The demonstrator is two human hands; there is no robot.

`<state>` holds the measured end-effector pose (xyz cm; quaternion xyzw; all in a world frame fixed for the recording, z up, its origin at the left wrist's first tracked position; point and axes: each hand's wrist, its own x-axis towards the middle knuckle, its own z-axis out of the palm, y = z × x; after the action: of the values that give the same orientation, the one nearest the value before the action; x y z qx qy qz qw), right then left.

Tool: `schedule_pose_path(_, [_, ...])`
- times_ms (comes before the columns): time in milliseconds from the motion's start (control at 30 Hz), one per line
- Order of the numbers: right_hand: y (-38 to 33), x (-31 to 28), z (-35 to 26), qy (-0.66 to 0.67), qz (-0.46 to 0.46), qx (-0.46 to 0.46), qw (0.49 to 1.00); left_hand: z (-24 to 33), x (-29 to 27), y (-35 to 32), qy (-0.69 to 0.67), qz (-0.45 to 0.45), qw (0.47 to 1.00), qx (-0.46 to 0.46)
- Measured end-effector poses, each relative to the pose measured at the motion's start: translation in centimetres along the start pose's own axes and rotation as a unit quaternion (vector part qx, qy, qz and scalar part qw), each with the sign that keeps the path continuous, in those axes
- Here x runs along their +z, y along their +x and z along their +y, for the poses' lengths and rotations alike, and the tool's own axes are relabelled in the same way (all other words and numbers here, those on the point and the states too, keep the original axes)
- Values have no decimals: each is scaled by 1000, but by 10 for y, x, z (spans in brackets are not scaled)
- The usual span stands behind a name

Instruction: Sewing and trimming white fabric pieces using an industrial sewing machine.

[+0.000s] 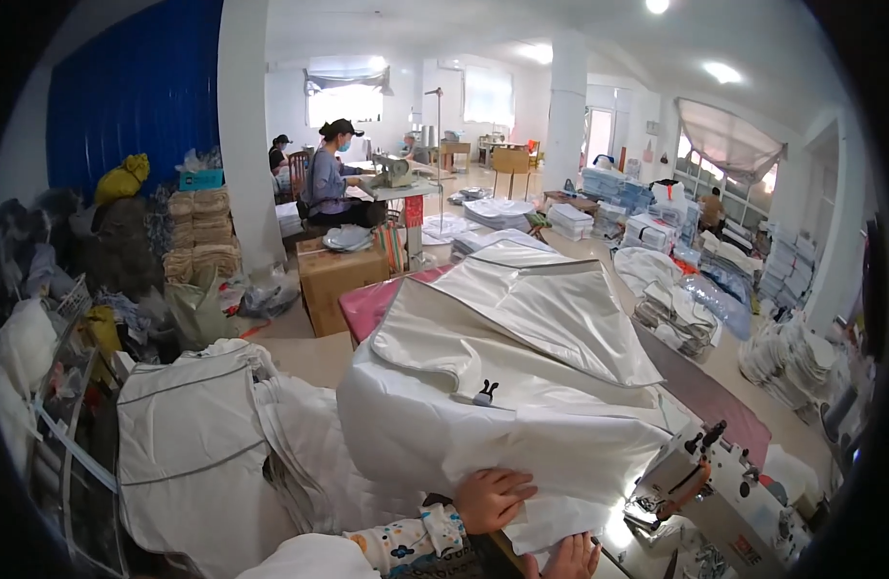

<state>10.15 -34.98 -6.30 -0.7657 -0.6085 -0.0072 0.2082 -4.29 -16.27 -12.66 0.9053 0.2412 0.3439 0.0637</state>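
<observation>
Both of our hands sit at the bottom edge: our left hand (491,499) lies fingers-curled on the near hem of the big white fabric bundle (502,405), while our right hand (572,556) shows only spread fingertips beneath it, perhaps pinching cloth. We judge we are gathering the bundle, heaped on the table, toward the sewing machine (720,482); next needs the hem fed flat.

Walls: white, with a blue curtain (136,92) at the left.
Pillars: two white columns (247,135).
Windows: bright, at the far wall (346,101).
Light: round ceiling lamps (722,71).
Floor: pale beige (309,352).
</observation>
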Motion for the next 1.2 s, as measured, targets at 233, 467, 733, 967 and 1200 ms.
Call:
schedule_pose_path(233, [2, 1, -2, -3, 13, -6, 1000, 1, -2, 0, -24, 2, 999, -21])
schedule_pose_path(467, [4, 3, 2, 5, -6, 2, 1000, 0, 2, -1, -9, 7, 1000, -10])
schedule_pose_path(733, [5, 6, 9, -7, -23, -5, 1000, 3, -3, 2, -7, -25, 999, -28])
schedule_pose_path(967, [7, 4, 7, 31, -25, 30, 999, 5, -6, 6, -18, -10, 999, -25])
schedule_pose_path(1200, [3, 10, 11, 35, -10, 33, 999, 4, -5, 4, -6, -30, 999, -32])
